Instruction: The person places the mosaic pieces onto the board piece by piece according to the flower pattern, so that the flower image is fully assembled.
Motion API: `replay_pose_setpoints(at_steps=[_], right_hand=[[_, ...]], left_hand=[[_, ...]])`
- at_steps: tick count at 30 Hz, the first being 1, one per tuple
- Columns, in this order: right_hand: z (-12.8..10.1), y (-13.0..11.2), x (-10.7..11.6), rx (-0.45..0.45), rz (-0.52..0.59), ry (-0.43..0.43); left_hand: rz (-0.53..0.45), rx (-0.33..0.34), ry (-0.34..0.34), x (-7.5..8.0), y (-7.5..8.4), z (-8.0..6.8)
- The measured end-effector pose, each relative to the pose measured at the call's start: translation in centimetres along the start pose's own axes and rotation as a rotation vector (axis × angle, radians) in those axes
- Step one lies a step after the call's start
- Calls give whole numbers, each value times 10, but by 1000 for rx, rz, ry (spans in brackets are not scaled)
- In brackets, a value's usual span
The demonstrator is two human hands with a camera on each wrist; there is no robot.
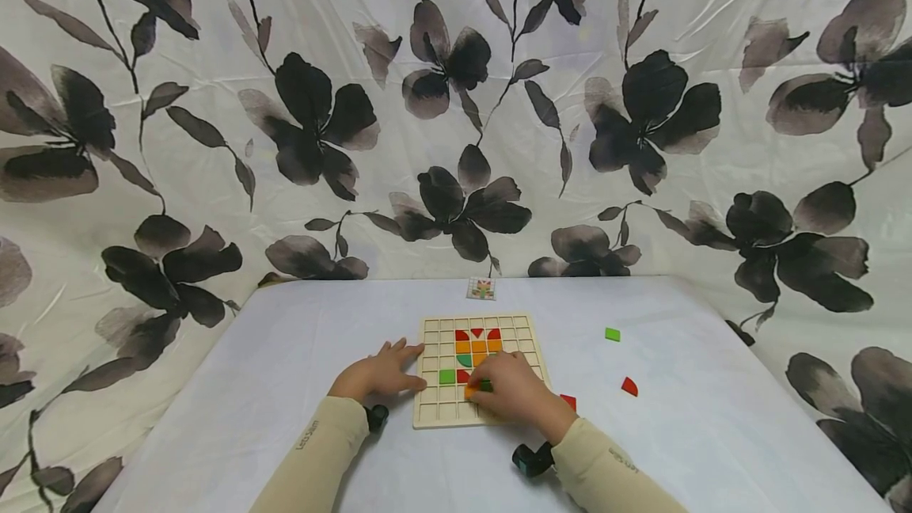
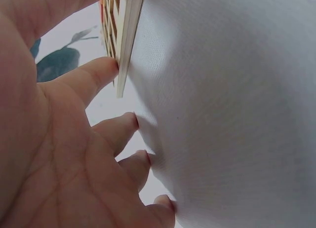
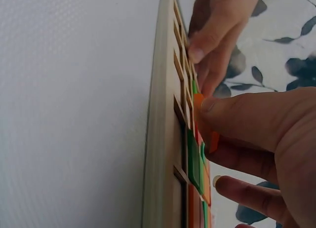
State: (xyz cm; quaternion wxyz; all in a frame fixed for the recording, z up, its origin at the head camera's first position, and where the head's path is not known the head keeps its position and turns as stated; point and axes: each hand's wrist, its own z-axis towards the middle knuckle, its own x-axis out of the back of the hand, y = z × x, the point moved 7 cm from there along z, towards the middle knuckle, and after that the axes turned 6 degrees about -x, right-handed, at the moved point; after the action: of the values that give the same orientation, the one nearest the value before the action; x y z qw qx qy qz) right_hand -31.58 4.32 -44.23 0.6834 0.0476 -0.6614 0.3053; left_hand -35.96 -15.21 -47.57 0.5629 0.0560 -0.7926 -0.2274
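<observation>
A pale wooden grid board lies on the white table, several coloured tiles set in its cells. Red, orange and green pieces fill the middle, with a green square tile left of a red one. My left hand rests at the board's left edge, fingers spread, the thumb and a fingertip touching the rim. Over the lower middle of the grid, my right hand pinches an orange tile between thumb and fingers. Part of that tile and several cells are hidden behind the right hand.
Right of the board lie a green tile, a red quarter-round tile and another red tile, partly behind the right wrist. A small patterned card sits at the table's far edge, before a floral cloth.
</observation>
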Motion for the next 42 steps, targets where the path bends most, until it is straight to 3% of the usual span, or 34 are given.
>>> replay_pose_setpoints(at_steps=[6,25,42], right_hand=[[3,-6,-4,21,-59,4],[8,-9,-10,73,-26,-10],[-5,25,27,-49,102,12]], left_hand=[[3,-4,1,0,-1,1],[-10,-18,-3,0,0,3],[9,2,4,-1,-1,2]])
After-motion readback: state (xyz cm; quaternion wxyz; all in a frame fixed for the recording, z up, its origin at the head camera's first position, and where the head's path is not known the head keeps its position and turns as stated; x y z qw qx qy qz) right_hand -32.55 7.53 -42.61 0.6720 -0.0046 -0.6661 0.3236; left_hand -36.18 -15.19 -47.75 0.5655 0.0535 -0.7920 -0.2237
